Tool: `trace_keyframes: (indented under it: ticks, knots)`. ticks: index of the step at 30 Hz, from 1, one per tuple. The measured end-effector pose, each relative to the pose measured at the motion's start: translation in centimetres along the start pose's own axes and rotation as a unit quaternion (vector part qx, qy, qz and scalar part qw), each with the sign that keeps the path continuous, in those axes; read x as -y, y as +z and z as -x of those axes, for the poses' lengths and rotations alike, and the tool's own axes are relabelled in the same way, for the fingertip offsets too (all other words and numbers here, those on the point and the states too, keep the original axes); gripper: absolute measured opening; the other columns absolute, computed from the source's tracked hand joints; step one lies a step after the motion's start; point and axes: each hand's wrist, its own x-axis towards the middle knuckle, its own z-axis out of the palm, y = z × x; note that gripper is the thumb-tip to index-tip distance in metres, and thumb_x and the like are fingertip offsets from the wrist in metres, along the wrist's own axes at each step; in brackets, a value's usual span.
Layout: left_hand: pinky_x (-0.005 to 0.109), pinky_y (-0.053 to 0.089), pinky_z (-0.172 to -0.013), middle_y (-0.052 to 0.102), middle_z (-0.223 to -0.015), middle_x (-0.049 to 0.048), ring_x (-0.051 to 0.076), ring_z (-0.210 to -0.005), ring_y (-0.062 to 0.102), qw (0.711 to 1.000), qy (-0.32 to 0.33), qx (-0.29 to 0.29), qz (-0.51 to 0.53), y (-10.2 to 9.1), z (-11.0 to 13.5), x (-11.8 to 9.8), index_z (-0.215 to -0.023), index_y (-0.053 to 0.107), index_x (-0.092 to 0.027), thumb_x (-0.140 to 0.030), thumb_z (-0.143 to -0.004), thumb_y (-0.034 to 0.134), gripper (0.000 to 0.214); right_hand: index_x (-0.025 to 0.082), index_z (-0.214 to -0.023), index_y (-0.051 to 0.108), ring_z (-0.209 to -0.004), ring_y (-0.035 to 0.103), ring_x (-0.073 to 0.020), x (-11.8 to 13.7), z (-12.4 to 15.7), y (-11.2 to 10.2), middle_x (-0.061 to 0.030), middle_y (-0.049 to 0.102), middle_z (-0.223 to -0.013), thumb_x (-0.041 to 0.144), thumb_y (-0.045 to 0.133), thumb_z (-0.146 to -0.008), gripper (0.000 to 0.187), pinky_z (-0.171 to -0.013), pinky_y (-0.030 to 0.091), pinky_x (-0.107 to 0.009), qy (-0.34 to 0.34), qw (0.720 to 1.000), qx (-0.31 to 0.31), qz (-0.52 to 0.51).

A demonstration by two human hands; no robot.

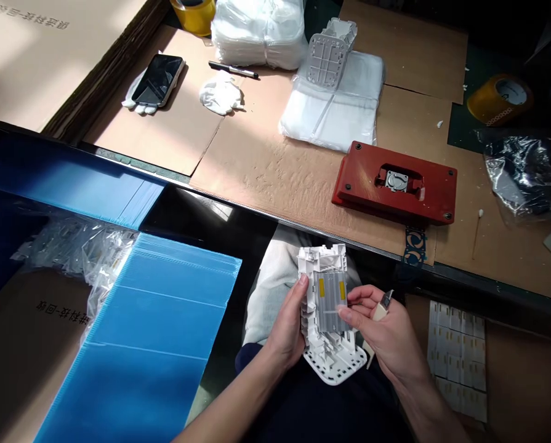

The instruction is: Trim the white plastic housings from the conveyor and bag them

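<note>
Over my lap I hold a white moulded plastic housing (325, 264) with a grey ribbed panel and two yellow strips (331, 294) on its face. My left hand (288, 326) wraps round the housing's left side. My right hand (388, 335) presses fingertips on the grey panel's right edge and also grips a small knife-like tool (386, 301) against the palm. A second white housing (329, 54) of the same kind lies on the bagged white parts (335, 114) on the table.
A red fixture block (395, 183) with a metal insert sits on the cardboard-covered table (266, 166). Also there: a phone (159, 79), white gloves (220, 93), a pen (233, 69), tape rolls (500, 98). Blue corrugated sheets (155, 332) stand at left; a sheet of small labels (457, 360) lies at right.
</note>
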Motion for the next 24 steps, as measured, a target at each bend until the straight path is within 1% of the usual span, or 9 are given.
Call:
trace_keyframes:
  ticks: [3,5,9,12,15,17,19,21,24]
  knots:
    - [0.039,0.050,-0.105,0.076,-0.114,0.0112,0.029,-0.110,0.069,1.000,-0.014,-0.007,-0.002,0.0,0.0,0.0,-0.129,0.067,-0.016,-0.046,-0.094,0.061,0.047,0.020,-0.096,0.070,-0.082,0.070,-0.0195,0.0,0.0,0.3,-0.0037,0.073,-0.088,0.034,0.092,-0.066,0.040,-0.075,0.058,-0.029,-0.024,0.999,-0.013,0.030]
    - [0.039,0.049,-0.105,0.076,-0.115,0.0109,0.029,-0.111,0.069,1.000,-0.016,-0.013,0.000,0.0,0.0,0.0,-0.130,0.067,-0.016,-0.046,-0.094,0.062,0.047,0.020,-0.098,0.072,-0.088,0.069,-0.0217,0.1,0.2,0.5,-0.0059,0.073,-0.093,0.038,0.088,-0.071,0.036,-0.078,0.058,-0.032,-0.050,0.995,-0.028,0.085]
    - [0.040,0.049,-0.106,0.076,-0.115,0.0115,0.030,-0.114,0.068,0.999,-0.030,-0.010,0.032,-0.1,0.2,0.3,-0.130,0.066,-0.015,-0.050,-0.095,0.058,0.050,0.022,-0.092,0.079,-0.112,0.063,-0.0276,-0.3,0.5,0.0,-0.0102,0.068,-0.118,0.045,0.079,-0.080,0.026,-0.082,0.058,-0.032,-0.113,0.973,-0.053,0.193]
    - [0.043,0.047,-0.107,0.075,-0.114,0.0162,0.033,-0.116,0.066,0.995,-0.061,0.031,0.068,-0.2,0.4,1.0,-0.127,0.067,-0.009,-0.058,-0.096,0.050,0.061,0.024,-0.088,0.080,-0.121,0.059,-0.0276,-1.7,0.3,-0.9,-0.0077,0.065,-0.126,0.044,0.083,-0.075,0.024,-0.087,0.057,-0.029,-0.113,0.975,-0.066,0.182]
    - [0.046,0.044,-0.109,0.074,-0.117,0.0179,0.035,-0.118,0.066,0.996,-0.038,0.038,0.066,-0.5,0.5,1.6,-0.132,0.064,-0.010,-0.059,-0.093,0.052,0.064,0.025,-0.092,0.078,-0.120,0.062,-0.0273,-2.8,-0.3,-1.6,-0.0053,0.069,-0.123,0.039,0.091,-0.063,0.035,-0.087,0.059,-0.025,-0.071,0.989,-0.080,0.104]
    - [0.050,0.042,-0.110,0.073,-0.118,0.0197,0.037,-0.118,0.065,0.997,-0.034,0.042,0.062,-0.8,0.4,1.8,-0.132,0.064,-0.010,-0.062,-0.091,0.054,0.067,0.028,-0.105,0.074,-0.116,0.066,-0.0289,-3.0,-0.7,-1.7,-0.0050,0.071,-0.121,0.036,0.094,-0.057,0.053,-0.084,0.061,-0.027,-0.021,0.997,-0.059,0.048]
    - [0.051,0.042,-0.110,0.073,-0.117,0.0215,0.039,-0.118,0.065,0.996,-0.041,0.049,0.060,-1.2,0.2,1.6,-0.130,0.065,-0.009,-0.065,-0.089,0.054,0.070,0.029,-0.118,0.069,-0.109,0.070,-0.0309,-2.7,-1.1,-1.5,-0.0066,0.073,-0.122,0.037,0.094,-0.057,0.067,-0.081,0.063,-0.033,0.029,0.999,-0.018,0.014]
    - [0.052,0.042,-0.110,0.073,-0.116,0.0223,0.039,-0.117,0.066,0.995,-0.055,0.062,0.059,-1.5,0.1,1.3,-0.128,0.066,-0.007,-0.063,-0.090,0.054,0.069,0.027,-0.123,0.067,-0.104,0.072,-0.0321,-2.3,-1.3,-1.0,-0.0098,0.073,-0.122,0.040,0.091,-0.063,0.066,-0.081,0.063,-0.038,0.064,0.997,0.043,-0.006]
    - [0.052,0.046,-0.107,0.074,-0.115,0.0224,0.040,-0.114,0.068,0.988,-0.101,0.091,0.076,-1.7,0.4,0.9,-0.125,0.068,-0.005,-0.061,-0.092,0.053,0.067,0.022,-0.115,0.072,-0.099,0.074,-0.0323,-1.9,-0.9,0.1,-0.0118,0.077,-0.110,0.044,0.090,-0.066,0.056,-0.087,0.059,-0.042,0.069,0.988,0.126,-0.051]
